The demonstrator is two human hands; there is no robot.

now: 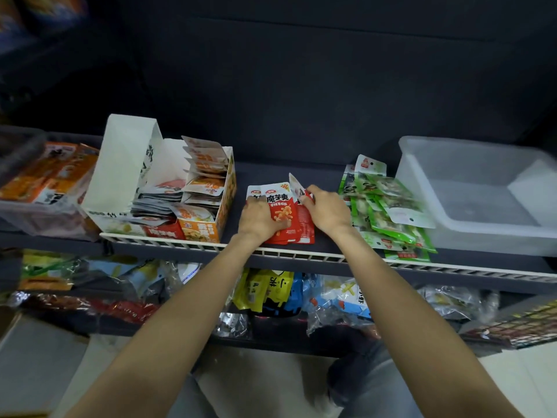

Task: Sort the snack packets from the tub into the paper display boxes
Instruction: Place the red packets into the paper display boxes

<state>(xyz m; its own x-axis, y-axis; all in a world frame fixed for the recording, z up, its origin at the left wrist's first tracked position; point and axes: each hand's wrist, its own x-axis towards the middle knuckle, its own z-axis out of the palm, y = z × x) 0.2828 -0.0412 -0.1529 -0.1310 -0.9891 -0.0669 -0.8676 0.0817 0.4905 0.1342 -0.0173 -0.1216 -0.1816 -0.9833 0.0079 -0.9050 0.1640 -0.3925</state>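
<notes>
I am in the middle of the sorting. The red packs [284, 217] lie in a small pile on the shelf [301, 256], between the box [168, 203] on the left and the green packs [388, 212] on the right. My left hand [257, 220] rests on the left side of the red pile, with its fingers curled over the packs to hold them down. My right hand [327, 211] pinches the top corner of one red pack, which stands up a little from the rest. So both grips are on the red packs.

The tub [482, 188] sits at the far right of the shelf and looks empty, so I think all the packs are out now. The box already holds orange packs and some grey ones.

I think I am squaring up the red pile. Next I need to gather the pile in both hands and carry it left to a box. The packs look slippery, so I must hold them tight.
</notes>
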